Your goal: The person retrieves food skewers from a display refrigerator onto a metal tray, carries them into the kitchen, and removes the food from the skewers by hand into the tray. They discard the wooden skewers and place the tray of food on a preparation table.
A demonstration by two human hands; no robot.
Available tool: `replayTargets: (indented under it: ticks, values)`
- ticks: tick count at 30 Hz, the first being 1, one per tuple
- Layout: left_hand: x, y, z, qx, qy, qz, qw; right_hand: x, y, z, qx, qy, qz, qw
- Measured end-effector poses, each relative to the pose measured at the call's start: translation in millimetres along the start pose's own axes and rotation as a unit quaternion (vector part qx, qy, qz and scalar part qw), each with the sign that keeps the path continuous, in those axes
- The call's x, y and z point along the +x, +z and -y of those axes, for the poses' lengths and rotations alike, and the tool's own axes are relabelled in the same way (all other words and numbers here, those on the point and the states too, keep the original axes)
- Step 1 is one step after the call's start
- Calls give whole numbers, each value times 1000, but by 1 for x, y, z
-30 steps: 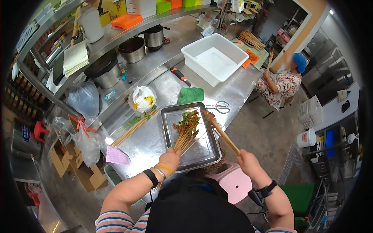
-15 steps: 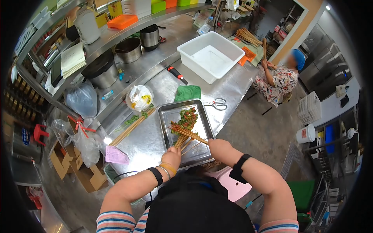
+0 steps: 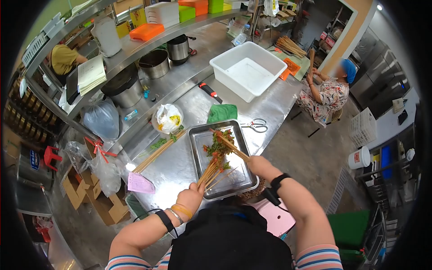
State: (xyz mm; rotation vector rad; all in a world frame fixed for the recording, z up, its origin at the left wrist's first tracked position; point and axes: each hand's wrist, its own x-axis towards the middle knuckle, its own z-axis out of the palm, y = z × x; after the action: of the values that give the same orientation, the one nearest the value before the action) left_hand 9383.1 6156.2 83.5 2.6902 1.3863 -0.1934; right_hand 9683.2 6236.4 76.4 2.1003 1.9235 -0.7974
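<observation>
silver metal forms the shallow rectangular tray (image 3: 240, 182) on the steel surface (image 3: 173, 162). fingers of the left hand (image 3: 191, 198) are wrapped round a fanned bundle of tan wooden skewers (image 3: 208, 174), its red-and-green leafy ends (image 3: 219, 148) over the tray. the right hand's (image 3: 261, 166) fingers pinch a thinner bunch of tan reddish-tipped sticks (image 3: 235, 150), slanting across those leafy ends. just beyond the tray lies 1 crumpled green cloth (image 3: 222, 113).

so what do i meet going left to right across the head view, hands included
Red stool, cardboard box, pink slip, left hand gripping a skewer bundle, green cloth, right hand gripping another skewer bundle, white bucket.
</observation>
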Motion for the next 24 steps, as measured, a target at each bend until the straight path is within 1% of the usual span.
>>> replayTargets:
  ticks: [1, 4, 5, 6, 8, 10, 12, 15, 19, 21, 24]
  values:
    - [1, 3, 1, -2, -1, 1, 1000, -15, -24, 4, -9, -14, 13, 1000]
    - [13, 14, 6, -15, -25, -7, 1000, -53, -73, -3, -46, -41, -3, 998]
    - [17, 15, 7, -36, -30, -9, 999, -68, -88, -3, -48, -65, -6, 997]
    - [19, 16, 7, -57, -35, -11, 998, -78, -98, -2, -49, -90, -10, 995]
    - [25, 18, 4, -59, -32, -9, 998, -90, -105, 4, -71, -93, 10, 993]
    - [31, 22, 0, -62, -21, -9, 998, -95, -99, 7, -90, -89, 27, 992]
    - [35, 27, -5, -39, -31, -13, 999, -90, -78, 12, -142, -83, 66, 984]
    - [36, 38, -10, 2, -30, -16, 999, -72, -41, 18, -143, -72, 83, 984]
    - [30, 40, -9, 10, -27, -24, 999, -63, -21, 29, -137, -53, 69, 987]
    - [25, 33, -11, 13, -1, -12, 1000, -56, -15, 27, -123, -30, 35, 991]
    - [23, 28, -8, -7, -10, -9, 1000, -49, -10, 32, -109, -9, 27, 994]
